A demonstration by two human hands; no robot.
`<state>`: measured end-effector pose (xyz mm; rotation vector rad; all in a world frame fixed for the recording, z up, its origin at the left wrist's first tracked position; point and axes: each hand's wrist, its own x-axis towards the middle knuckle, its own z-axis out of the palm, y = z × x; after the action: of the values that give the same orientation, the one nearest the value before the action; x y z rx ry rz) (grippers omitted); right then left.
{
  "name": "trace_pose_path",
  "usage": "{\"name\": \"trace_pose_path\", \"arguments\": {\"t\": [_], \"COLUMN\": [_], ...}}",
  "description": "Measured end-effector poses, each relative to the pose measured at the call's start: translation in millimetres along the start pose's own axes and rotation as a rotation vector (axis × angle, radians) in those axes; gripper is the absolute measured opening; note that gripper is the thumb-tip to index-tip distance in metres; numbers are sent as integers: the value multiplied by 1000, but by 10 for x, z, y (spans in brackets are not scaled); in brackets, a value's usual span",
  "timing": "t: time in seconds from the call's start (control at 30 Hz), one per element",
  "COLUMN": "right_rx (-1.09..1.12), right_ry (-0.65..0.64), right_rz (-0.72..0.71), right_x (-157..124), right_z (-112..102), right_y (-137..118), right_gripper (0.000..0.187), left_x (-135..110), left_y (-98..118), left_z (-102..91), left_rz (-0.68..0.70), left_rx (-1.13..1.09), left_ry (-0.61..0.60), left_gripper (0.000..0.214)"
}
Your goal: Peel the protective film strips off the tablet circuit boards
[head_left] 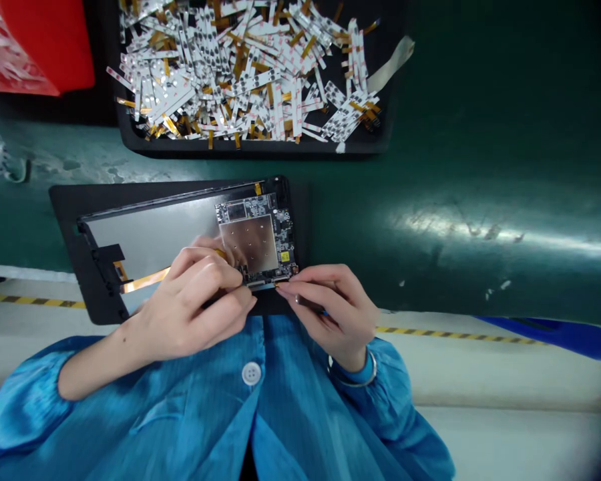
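The left hand [193, 304] has its fingers [215, 294] curled together on a thin orange cable [145, 280]. The right hand [335, 314] has its fingers [310, 284] pressed together on the bottom edge of a circuit board [275, 227]. The board sits on the right end of a gray tablet panel [150, 234], on a black mat [67, 200] near the worktop's [431, 167] front edge. Past it, a black tray [250, 151] holds many white strips [240, 87].

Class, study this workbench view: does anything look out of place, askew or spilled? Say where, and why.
One thing stands out: a pale ribbon strip juts out over the right rim of the black tray, beyond the heap of flex strips lying inside it.
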<state>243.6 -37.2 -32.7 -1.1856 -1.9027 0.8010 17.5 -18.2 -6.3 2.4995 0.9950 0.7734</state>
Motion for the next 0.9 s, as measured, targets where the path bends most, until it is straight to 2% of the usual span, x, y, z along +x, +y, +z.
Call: {"name": "trace_pose_path", "arguments": {"t": [0.13, 0.23, 0.4, 0.67, 0.77, 0.9], "right_rx": [44, 104, 210, 245, 238, 255], "right_ry": [-24, -31, 28, 81, 78, 86], "right_rz": [42, 136, 293, 340, 342, 321], "right_x": [60, 99, 101, 105, 115, 133], "right_z": [-14, -27, -1, 37, 36, 24], "right_y": [-36, -52, -51, -19, 0, 39], "right_gripper": [23, 16, 22, 25, 23, 25], "left_x": [-14, -21, -10, 2, 17, 119], "left_y": [2, -5, 1, 28, -15, -108], "left_z": [13, 29, 34, 1, -33, -137], "left_rz": [-8, -23, -63, -33, 33, 233], "left_rx": [4, 11, 33, 108, 142, 231], "left_ry": [-10, -18, -68, -156, -199, -302], "left_gripper": [7, 6, 18, 30, 31, 31]}}
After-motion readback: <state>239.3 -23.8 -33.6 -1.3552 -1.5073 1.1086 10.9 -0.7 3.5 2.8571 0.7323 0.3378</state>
